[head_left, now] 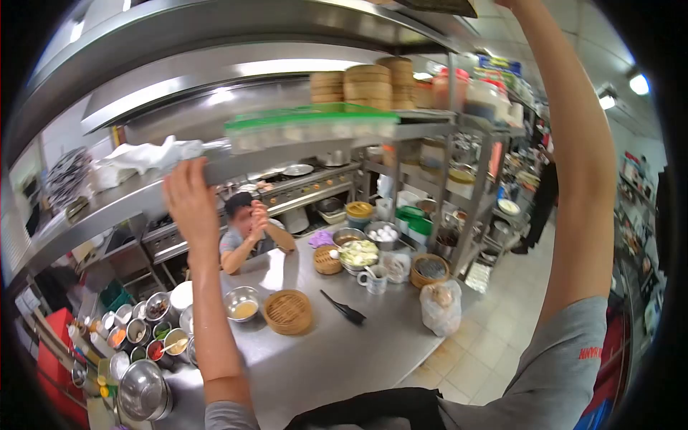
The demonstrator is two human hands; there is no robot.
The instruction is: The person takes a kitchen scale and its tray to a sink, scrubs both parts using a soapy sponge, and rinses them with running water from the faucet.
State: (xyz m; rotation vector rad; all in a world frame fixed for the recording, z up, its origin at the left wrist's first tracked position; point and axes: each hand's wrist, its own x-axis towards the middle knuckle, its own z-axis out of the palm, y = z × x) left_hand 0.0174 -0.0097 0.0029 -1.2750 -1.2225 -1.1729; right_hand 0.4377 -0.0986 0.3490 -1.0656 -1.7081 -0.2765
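In the head view, the left hand (pixel 189 190) is raised at the near edge of the long stainless-steel shelf (pixel 276 160), fingers extended, nothing visibly gripped. Crumpled white sheeting (pixel 150 154) lies just beside it; a green-lidded clear container (pixel 308 129) sits farther right. The right hand (pixel 507 3) is cut off; its fingers' state cannot be told.

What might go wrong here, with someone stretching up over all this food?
The dark, flat object overhead might slip; how the right hand holds it, if at all, is out of view.

The left hand is right by the crumpled white material on the metal shelf, and might brush it down.

Anything dropped could land in the uncovered steel bowl of yellow liquid.
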